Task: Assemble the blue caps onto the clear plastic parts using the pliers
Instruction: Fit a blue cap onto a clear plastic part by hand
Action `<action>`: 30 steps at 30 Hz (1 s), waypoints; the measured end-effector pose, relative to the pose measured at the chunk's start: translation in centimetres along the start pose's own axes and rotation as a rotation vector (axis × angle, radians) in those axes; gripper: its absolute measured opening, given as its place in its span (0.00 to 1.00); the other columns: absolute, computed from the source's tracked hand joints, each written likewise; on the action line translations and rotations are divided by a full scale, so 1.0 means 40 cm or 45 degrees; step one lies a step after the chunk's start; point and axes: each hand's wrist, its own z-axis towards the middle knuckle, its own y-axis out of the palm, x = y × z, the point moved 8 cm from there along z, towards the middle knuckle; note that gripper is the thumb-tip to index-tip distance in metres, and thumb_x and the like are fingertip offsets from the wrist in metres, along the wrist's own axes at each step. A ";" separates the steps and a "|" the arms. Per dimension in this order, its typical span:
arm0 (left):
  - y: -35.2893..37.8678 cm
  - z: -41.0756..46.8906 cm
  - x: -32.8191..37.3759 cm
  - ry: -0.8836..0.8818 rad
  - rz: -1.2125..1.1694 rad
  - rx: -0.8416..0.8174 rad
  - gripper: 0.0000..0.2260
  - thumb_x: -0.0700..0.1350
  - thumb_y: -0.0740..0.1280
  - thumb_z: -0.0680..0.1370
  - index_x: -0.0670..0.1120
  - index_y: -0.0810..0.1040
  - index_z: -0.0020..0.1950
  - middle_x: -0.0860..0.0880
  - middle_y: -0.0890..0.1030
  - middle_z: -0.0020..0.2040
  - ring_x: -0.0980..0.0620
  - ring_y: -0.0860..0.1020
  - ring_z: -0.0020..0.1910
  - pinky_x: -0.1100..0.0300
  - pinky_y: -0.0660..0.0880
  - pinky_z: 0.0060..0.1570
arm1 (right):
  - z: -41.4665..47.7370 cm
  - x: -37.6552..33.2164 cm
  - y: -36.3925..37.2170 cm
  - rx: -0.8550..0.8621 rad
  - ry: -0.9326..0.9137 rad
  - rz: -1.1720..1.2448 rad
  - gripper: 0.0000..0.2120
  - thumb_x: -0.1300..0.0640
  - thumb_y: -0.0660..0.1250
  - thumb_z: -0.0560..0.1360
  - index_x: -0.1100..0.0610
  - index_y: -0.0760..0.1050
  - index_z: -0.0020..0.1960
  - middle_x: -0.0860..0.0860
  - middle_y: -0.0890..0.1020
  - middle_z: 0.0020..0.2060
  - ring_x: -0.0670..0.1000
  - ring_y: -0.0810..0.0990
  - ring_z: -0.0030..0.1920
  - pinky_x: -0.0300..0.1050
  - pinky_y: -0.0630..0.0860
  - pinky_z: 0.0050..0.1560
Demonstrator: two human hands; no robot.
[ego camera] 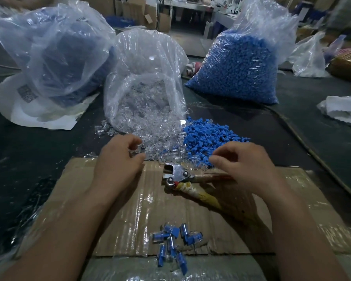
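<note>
Assembled blue-capped pieces (174,242) are lying nearest, on taped cardboard (118,209) covering a dark table (28,151). The left hand (120,159) is curling its fingers at the clear parts (156,136). The right hand (245,165) is curling over the pliers (178,177), beside the blue caps (207,136). Whether either is gripping anything cannot be told. A far-left printed label (26,93) is showing, unreadable.

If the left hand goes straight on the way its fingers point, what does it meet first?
The loose clear plastic parts spilled from the open bag, directly ahead of the left hand; its fingertips look almost on them, though depth is hard to judge.
</note>
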 end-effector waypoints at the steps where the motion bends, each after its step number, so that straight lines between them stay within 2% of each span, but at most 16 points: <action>1: 0.012 0.002 -0.001 0.011 0.071 -0.037 0.15 0.44 0.71 0.72 0.47 0.78 0.58 0.50 0.75 0.49 0.53 0.73 0.44 0.61 0.66 0.46 | 0.000 0.004 -0.016 0.073 0.017 0.029 0.03 0.48 0.68 0.72 0.44 0.75 0.40 0.38 0.76 0.35 0.37 0.75 0.38 0.32 0.69 0.38; 3: 0.034 0.002 -0.001 0.025 0.224 -0.117 0.16 0.47 0.69 0.73 0.49 0.76 0.61 0.52 0.71 0.48 0.52 0.72 0.47 0.60 0.66 0.46 | -0.003 0.017 -0.040 0.212 0.059 0.076 0.08 0.49 0.68 0.72 0.43 0.73 0.35 0.38 0.77 0.32 0.36 0.75 0.34 0.31 0.68 0.35; 7: 0.049 -0.001 0.002 0.026 0.307 -0.174 0.14 0.50 0.66 0.75 0.49 0.76 0.60 0.51 0.72 0.51 0.50 0.73 0.53 0.57 0.68 0.49 | -0.008 0.038 -0.069 0.396 0.125 0.109 0.11 0.49 0.69 0.72 0.43 0.73 0.32 0.38 0.77 0.28 0.34 0.75 0.32 0.29 0.67 0.31; 11: 0.045 0.000 0.008 0.044 0.261 -0.157 0.08 0.49 0.67 0.75 0.49 0.77 0.53 0.53 0.70 0.45 0.50 0.74 0.49 0.56 0.69 0.47 | -0.011 0.051 -0.081 0.460 0.161 0.168 0.11 0.51 0.69 0.72 0.44 0.74 0.32 0.40 0.79 0.29 0.39 0.77 0.32 0.36 0.72 0.35; 15: 0.034 -0.001 0.012 0.045 0.212 -0.098 0.04 0.48 0.68 0.74 0.50 0.75 0.45 0.53 0.73 0.43 0.53 0.71 0.43 0.58 0.66 0.43 | -0.009 0.058 -0.081 0.467 0.181 0.165 0.10 0.51 0.69 0.72 0.44 0.74 0.33 0.40 0.78 0.29 0.40 0.77 0.33 0.36 0.71 0.34; 19: -0.001 -0.001 -0.001 -0.076 -0.048 0.038 0.05 0.45 0.69 0.72 0.48 0.76 0.38 0.54 0.77 0.35 0.56 0.74 0.36 0.65 0.64 0.34 | -0.005 0.081 -0.080 0.482 0.239 0.172 0.10 0.51 0.69 0.73 0.45 0.74 0.33 0.42 0.79 0.30 0.41 0.77 0.34 0.41 0.73 0.36; 21: -0.009 -0.001 -0.003 -0.105 -0.176 0.072 0.03 0.42 0.70 0.71 0.47 0.77 0.39 0.56 0.77 0.35 0.59 0.75 0.37 0.67 0.66 0.35 | -0.005 0.095 -0.080 0.493 0.272 0.176 0.09 0.51 0.68 0.73 0.46 0.75 0.34 0.42 0.79 0.30 0.41 0.76 0.34 0.40 0.73 0.35; 22: -0.010 -0.002 -0.003 -0.116 -0.232 0.072 0.03 0.41 0.69 0.72 0.47 0.78 0.43 0.56 0.78 0.36 0.59 0.76 0.37 0.65 0.70 0.37 | -0.003 0.101 -0.078 0.491 0.283 0.177 0.08 0.51 0.68 0.73 0.47 0.76 0.35 0.42 0.79 0.31 0.42 0.76 0.34 0.39 0.73 0.35; 24: 0.000 -0.004 -0.004 -0.152 -0.373 0.012 0.09 0.39 0.69 0.73 0.49 0.80 0.50 0.52 0.80 0.39 0.52 0.79 0.39 0.56 0.76 0.46 | 0.004 0.107 -0.069 0.459 0.287 0.156 0.07 0.51 0.68 0.73 0.48 0.77 0.37 0.42 0.78 0.31 0.41 0.76 0.34 0.37 0.72 0.34; 26: 0.014 -0.007 -0.003 -0.179 -0.539 -0.066 0.09 0.37 0.68 0.73 0.52 0.80 0.45 0.48 0.82 0.40 0.47 0.81 0.42 0.48 0.78 0.50 | 0.013 0.105 -0.050 0.401 0.266 0.114 0.05 0.52 0.68 0.74 0.49 0.78 0.40 0.39 0.77 0.32 0.39 0.75 0.35 0.32 0.69 0.34; 28: 0.021 -0.014 -0.002 -0.216 -0.667 -0.108 0.11 0.36 0.69 0.72 0.53 0.80 0.38 0.47 0.82 0.36 0.46 0.81 0.39 0.49 0.80 0.45 | 0.025 0.093 -0.022 0.343 0.219 0.050 0.02 0.53 0.67 0.74 0.50 0.79 0.44 0.37 0.75 0.34 0.37 0.73 0.36 0.31 0.67 0.36; 30: 0.025 -0.020 0.003 -0.215 -0.736 -0.143 0.10 0.36 0.70 0.72 0.50 0.80 0.36 0.47 0.82 0.33 0.50 0.81 0.35 0.57 0.80 0.36 | 0.037 0.080 0.007 0.306 0.172 -0.018 0.06 0.53 0.66 0.75 0.52 0.80 0.50 0.40 0.76 0.39 0.38 0.73 0.39 0.35 0.69 0.41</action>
